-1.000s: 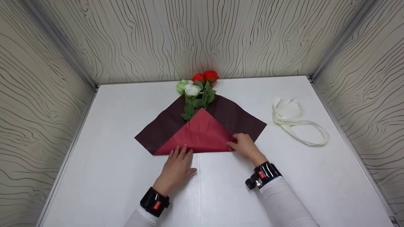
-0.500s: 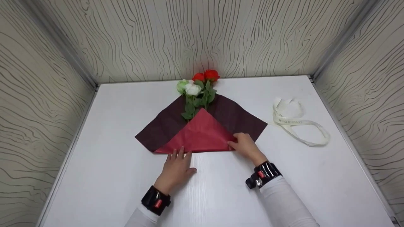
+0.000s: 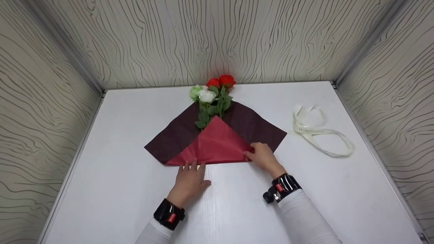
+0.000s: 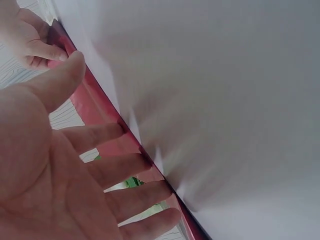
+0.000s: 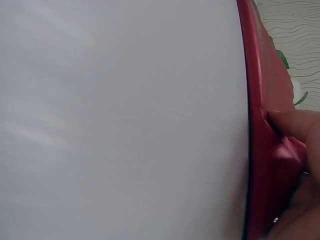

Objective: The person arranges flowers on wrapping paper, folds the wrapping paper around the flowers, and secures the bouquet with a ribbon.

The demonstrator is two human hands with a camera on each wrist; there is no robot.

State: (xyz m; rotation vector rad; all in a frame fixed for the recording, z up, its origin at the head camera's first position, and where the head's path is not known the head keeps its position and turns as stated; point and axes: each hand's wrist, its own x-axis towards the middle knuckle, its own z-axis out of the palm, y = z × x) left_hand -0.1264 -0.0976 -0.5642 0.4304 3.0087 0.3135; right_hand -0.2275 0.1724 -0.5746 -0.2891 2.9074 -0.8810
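Note:
A sheet of wrapping paper, dark maroon on one face and red on the other, lies with its near part folded up into a red triangle. On it rest artificial roses, two red, one white and one pale green, their lower stems hidden under the fold. My left hand lies with spread, straight fingers touching the paper's near folded edge. At the right end of the fold, my right hand pinches the paper; its thumb dents the red face in the right wrist view.
A cream ribbon with printed lettering lies in loose loops on the white table, right of the paper. Wood-patterned panels stand along the back and both sides. Black camera bands circle both wrists.
My left fingers have drawn back very slightly toward me along the folded edge. My right hand keeps its pinch in the same place, and the flowers and ribbon stay put.

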